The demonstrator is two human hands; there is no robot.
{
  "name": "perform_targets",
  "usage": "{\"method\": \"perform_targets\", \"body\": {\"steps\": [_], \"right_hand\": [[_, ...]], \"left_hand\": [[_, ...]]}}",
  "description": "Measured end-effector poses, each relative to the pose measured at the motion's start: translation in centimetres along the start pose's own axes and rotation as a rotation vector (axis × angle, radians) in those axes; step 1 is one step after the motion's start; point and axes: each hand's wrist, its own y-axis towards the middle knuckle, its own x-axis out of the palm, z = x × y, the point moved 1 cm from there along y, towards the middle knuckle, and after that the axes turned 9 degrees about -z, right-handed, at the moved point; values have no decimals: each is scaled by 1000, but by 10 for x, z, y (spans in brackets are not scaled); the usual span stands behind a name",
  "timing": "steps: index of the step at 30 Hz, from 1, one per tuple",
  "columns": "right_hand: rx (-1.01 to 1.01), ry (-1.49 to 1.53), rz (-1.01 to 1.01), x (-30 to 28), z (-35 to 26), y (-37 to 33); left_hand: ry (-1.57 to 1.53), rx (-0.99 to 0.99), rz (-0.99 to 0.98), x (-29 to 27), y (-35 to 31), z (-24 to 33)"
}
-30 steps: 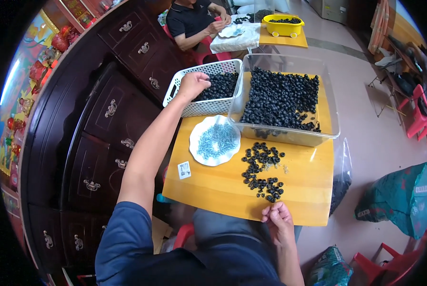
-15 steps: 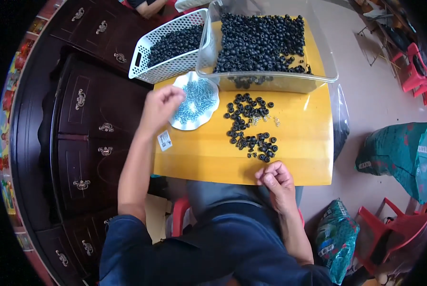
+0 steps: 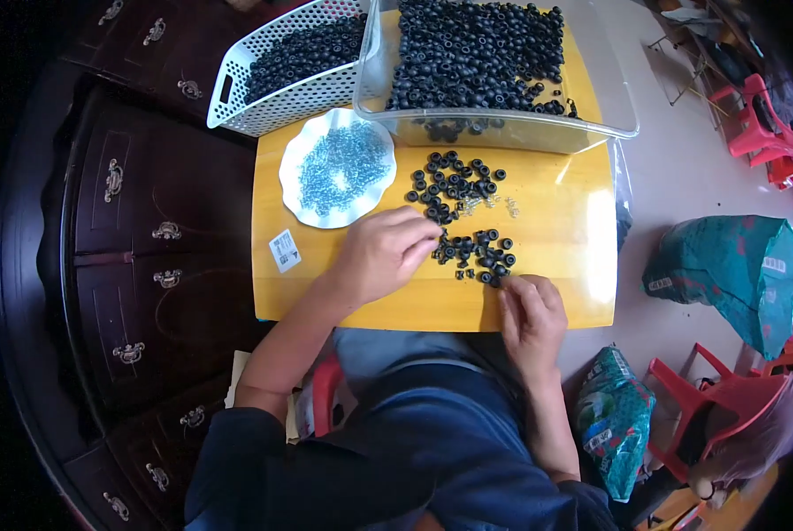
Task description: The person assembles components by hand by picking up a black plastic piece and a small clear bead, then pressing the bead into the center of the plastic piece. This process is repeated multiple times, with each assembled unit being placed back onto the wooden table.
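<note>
Head view is showing both hands working at the loose black rings (image 3: 486,262), which are lying scattered mid-worktop (image 3: 555,221), some single, some bunched. Left hand (image 3: 383,257) is leaning in from the left side of the pile, thumb and fingers bent together, tips right by the nearest rings; can't really tell if they're gripping one. Right hand (image 3: 533,319) is sitting at the front edge, fingers curled loosely just below the lowest rings, and whatever might be tucked in there isn't showing, so can't tell on that one either.

Looks like fiddly fingertip handling at the pile is the step in hand, so I'd guess the next move is calling for a light, precise pinch, nothing forceful. A few clear bits (image 3: 470,205) are lying in among the rings, and they'd be easy to nudge by accident.

Room-wise: the bin (image 3: 538,133) and basket (image 3: 299,104) are blocking the far side, and the plate (image 3: 339,218) of clear pieces is taking up the left, close above the left hand. Bare worktop is running along the right side, plus a strip in front around the label (image 3: 284,250). Front edge is the one worth watching imo, since the right wrist is hanging past it and a dropped ring could be going lapward.
</note>
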Motion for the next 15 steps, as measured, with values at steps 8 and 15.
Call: {"method": "perform_targets", "body": {"steps": [8, 15], "right_hand": [[-3, -67, 35, 9, 6, 0], [-31, -47, 35, 7, 10, -2]], "left_hand": [[137, 150, -69, 26, 52, 9], [300, 138, -203, 36, 65, -5]]}}
